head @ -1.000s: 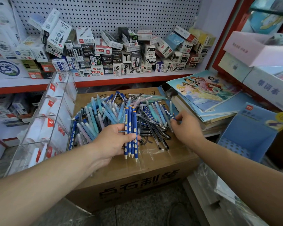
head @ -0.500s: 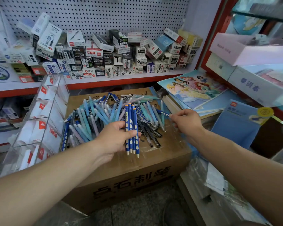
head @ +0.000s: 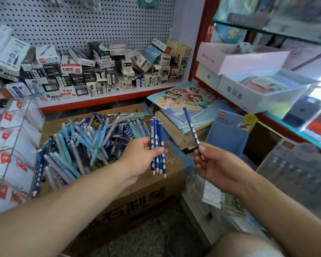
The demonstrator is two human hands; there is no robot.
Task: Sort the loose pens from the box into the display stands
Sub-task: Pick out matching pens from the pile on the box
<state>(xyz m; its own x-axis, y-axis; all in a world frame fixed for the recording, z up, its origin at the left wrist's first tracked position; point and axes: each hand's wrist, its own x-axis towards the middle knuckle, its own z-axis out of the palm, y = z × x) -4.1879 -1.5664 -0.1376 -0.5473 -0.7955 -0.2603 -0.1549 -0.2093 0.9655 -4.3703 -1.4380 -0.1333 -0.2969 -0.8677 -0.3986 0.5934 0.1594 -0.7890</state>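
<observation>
A heap of loose pens (head: 85, 145), blue, teal and lilac, lies on top of a brown cardboard box (head: 130, 201). My left hand (head: 139, 156) grips a bundle of dark blue pens with white dots (head: 157, 145), tips pointing down, over the box's right side. My right hand (head: 217, 164) pinches one more dark blue dotted pen (head: 192, 129) by its lower end, held upright to the right of the box. A clear acrylic display stand (head: 13, 145) with red-logo compartments stands at the left, touching the pen heap.
A red-edged shelf (head: 100, 99) behind the box carries several small pen cartons under a pegboard. Stacked notebooks with a cartoon cover (head: 185, 101) and a blue folder (head: 228, 134) lie right of the box. Storage boxes (head: 258, 89) fill the right shelves.
My right hand has lifted a dotted blue pen off the heap and drawn it back to the right. My left hand has shifted right with its bundle.
</observation>
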